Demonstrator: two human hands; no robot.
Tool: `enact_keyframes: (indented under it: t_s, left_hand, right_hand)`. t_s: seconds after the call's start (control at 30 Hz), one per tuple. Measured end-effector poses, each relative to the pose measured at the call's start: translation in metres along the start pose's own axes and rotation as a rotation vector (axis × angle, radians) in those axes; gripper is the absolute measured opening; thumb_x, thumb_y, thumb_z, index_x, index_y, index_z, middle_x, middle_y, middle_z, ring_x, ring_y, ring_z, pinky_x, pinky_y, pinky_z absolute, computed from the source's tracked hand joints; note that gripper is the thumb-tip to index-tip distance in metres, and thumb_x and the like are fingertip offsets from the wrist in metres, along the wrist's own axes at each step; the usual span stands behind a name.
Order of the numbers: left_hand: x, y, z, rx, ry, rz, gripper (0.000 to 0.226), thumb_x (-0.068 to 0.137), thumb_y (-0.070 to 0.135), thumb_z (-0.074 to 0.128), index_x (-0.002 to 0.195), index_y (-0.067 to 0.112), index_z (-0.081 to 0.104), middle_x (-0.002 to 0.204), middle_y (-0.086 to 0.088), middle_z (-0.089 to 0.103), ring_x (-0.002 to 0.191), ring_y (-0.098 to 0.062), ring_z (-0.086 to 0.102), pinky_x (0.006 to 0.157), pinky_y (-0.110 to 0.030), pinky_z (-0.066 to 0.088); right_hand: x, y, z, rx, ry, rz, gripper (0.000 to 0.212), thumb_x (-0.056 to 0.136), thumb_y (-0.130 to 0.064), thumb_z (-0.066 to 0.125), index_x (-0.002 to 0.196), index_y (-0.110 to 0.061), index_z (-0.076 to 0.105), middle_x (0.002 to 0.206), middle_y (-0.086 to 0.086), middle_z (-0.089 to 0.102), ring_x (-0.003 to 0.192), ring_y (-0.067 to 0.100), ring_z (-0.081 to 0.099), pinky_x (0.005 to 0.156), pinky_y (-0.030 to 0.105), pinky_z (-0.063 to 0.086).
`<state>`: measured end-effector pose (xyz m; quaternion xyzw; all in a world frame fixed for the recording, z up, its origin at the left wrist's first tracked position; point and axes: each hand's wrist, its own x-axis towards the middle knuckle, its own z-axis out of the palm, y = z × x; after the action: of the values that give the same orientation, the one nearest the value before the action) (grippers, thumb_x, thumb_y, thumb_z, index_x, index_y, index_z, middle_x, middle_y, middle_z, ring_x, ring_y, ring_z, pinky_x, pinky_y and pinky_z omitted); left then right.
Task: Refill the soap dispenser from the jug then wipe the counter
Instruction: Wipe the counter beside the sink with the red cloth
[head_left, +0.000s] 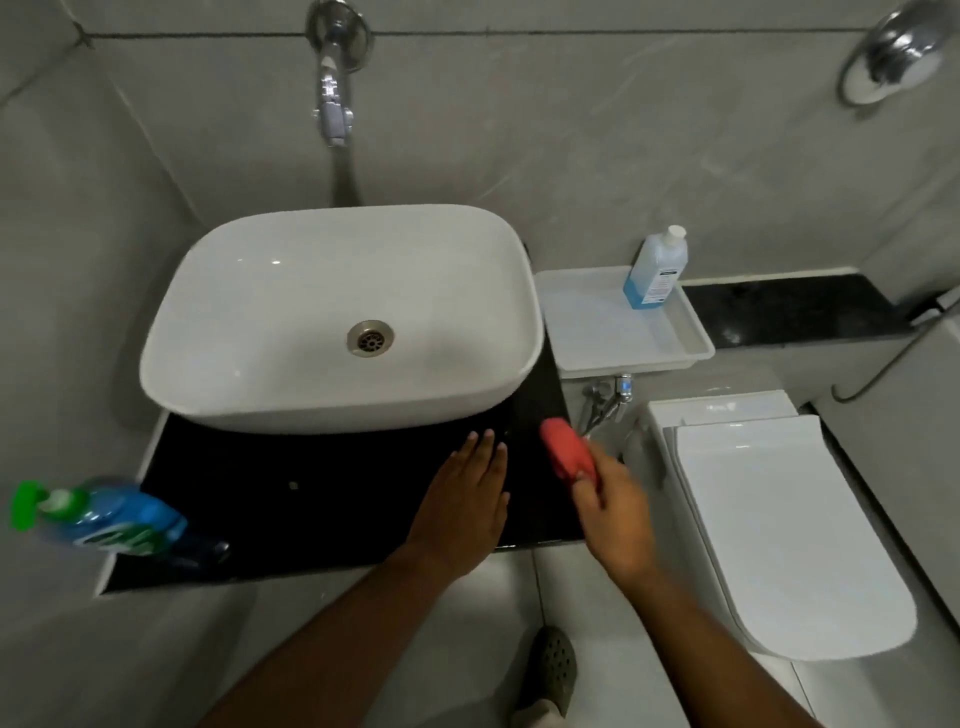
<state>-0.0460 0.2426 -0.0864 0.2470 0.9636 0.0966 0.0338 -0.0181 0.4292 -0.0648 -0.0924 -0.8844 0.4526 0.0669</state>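
My left hand (467, 491) lies flat with straight fingers on the black counter (291, 499), just in front of the white basin (343, 312). My right hand (613, 506) grips a red cloth (566, 449) at the counter's right edge, slightly blurred. A blue soap dispenser with a green pump (98, 514) lies tilted at the counter's front left corner. The clear jug with blue liquid and a white cap (657, 270) stands upright in a white tray (680, 338) to the right of the basin.
A chrome tap (332, 98) sticks out of the grey tiled wall above the basin. A white toilet with closed lid (779, 525) stands at the right. A small valve (608, 400) sits under the tray. My foot in a grey clog (553, 670) is on the floor.
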Motion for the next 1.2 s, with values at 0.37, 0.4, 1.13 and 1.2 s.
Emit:
enact_keyframes:
  t_s: [0.37,0.4,1.13,1.2]
  left_hand:
    - [0.173,0.064,0.036,0.066,-0.042,0.094,0.069,0.095,0.051,0.017,0.150,0.011,0.006,0.161,-0.013,0.005,0.148,-0.029,-0.003,0.118,-0.041,-0.005]
    - [0.188,0.064,0.038,0.077,-0.032,0.077,0.071,0.095,0.055,0.014,0.150,0.011,0.005,0.161,-0.013,0.004,0.148,-0.028,-0.005,0.117,-0.041,-0.007]
    - [0.223,0.060,0.045,0.030,0.006,-0.120,0.072,0.091,0.046,0.040,0.148,0.006,0.022,0.157,-0.015,0.019,0.147,-0.029,0.011,0.117,-0.049,0.016]
    - [0.224,0.060,0.046,0.026,0.011,-0.115,0.073,0.090,0.046,0.041,0.148,0.006,0.022,0.157,-0.016,0.020,0.146,-0.030,0.012,0.117,-0.050,0.016]
  right_hand:
    - [0.154,0.062,-0.076,0.571,0.216,0.515,0.020,0.093,-0.017,0.047,0.094,-0.013,0.067,0.085,0.004,0.066,0.078,0.020,0.062,0.069,0.031,0.055]
    - [0.173,0.063,-0.074,0.530,0.200,0.493,0.022,0.095,-0.022,0.047,0.106,-0.015,0.066,0.094,0.002,0.067,0.085,0.018,0.064,0.075,0.032,0.056]
    - [0.365,0.149,0.056,-0.751,-0.641,-0.251,0.076,0.096,-0.052,0.039,0.152,-0.025,-0.005,0.160,0.004,-0.017,0.144,0.031,-0.022,0.113,0.056,-0.009]
    - [0.376,0.149,0.058,-0.758,-0.633,-0.298,0.073,0.097,-0.051,0.036,0.152,-0.026,-0.005,0.160,0.003,-0.017,0.144,0.029,-0.023,0.112,0.054,-0.014]
